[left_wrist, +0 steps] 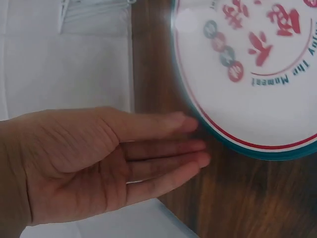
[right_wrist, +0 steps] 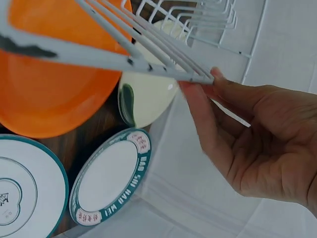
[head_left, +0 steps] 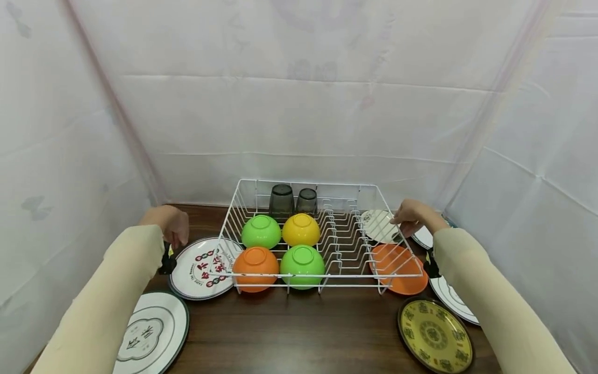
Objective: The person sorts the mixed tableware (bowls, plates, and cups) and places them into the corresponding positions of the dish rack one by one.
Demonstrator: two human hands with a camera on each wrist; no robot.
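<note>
A white wire dish rack [head_left: 347, 185] stands mid-table with four upturned bowls in it: green [head_left: 260, 231], yellow [head_left: 301, 229], orange [head_left: 255, 265] and green [head_left: 302, 263]. Two dark glasses [head_left: 282, 200] stand behind them. My left hand [head_left: 175, 236] [left_wrist: 198, 144] holds nothing; its straight fingers lie on the table against the rim of a white plate with red characters [head_left: 202, 268] [left_wrist: 257, 74]. My right hand [head_left: 402, 221] [right_wrist: 203, 87] is relaxed, its fingertips touching the rack's right rim [right_wrist: 148, 64]. An orange plate [head_left: 399, 267] [right_wrist: 49, 84] lies partly under that side.
More plates lie flat around the rack: a white one [head_left: 149, 332] front left, a yellow patterned one [head_left: 434, 335] front right, white green-rimmed ones [head_left: 450, 300] [right_wrist: 109, 178] on the right, and a small cream one [head_left: 377, 225] [right_wrist: 148, 99]. White cloth walls close in on three sides.
</note>
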